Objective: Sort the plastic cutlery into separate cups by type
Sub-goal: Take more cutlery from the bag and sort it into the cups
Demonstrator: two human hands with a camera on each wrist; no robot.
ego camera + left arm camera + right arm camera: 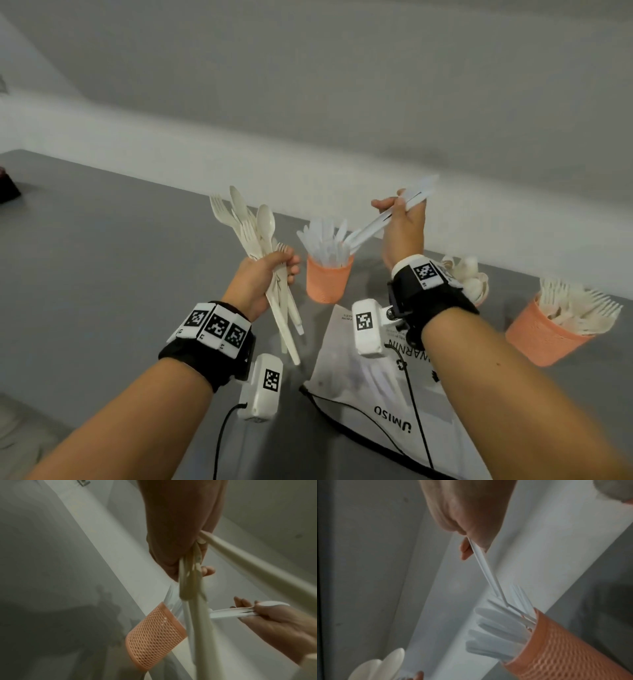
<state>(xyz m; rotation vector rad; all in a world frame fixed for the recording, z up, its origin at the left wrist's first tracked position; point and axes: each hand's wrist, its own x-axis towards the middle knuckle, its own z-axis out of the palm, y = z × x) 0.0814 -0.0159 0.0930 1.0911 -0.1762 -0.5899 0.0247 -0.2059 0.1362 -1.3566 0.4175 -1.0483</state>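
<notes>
Altogether three orange cups (328, 281), two knives (387, 219)

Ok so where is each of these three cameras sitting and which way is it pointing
Head: worn on the head, looking forward and down at both forearms, the left hand gripping mixed cutlery, and three orange cups.
Left wrist: along the left palm toward the knife cup; right hand shows.
Right wrist: along the right hand down the knives to the knife cup.
Shared: the knife cup appears in all three.

The right wrist band (428, 277) hides most of the spoon cup (479, 294) behind it.
</notes>
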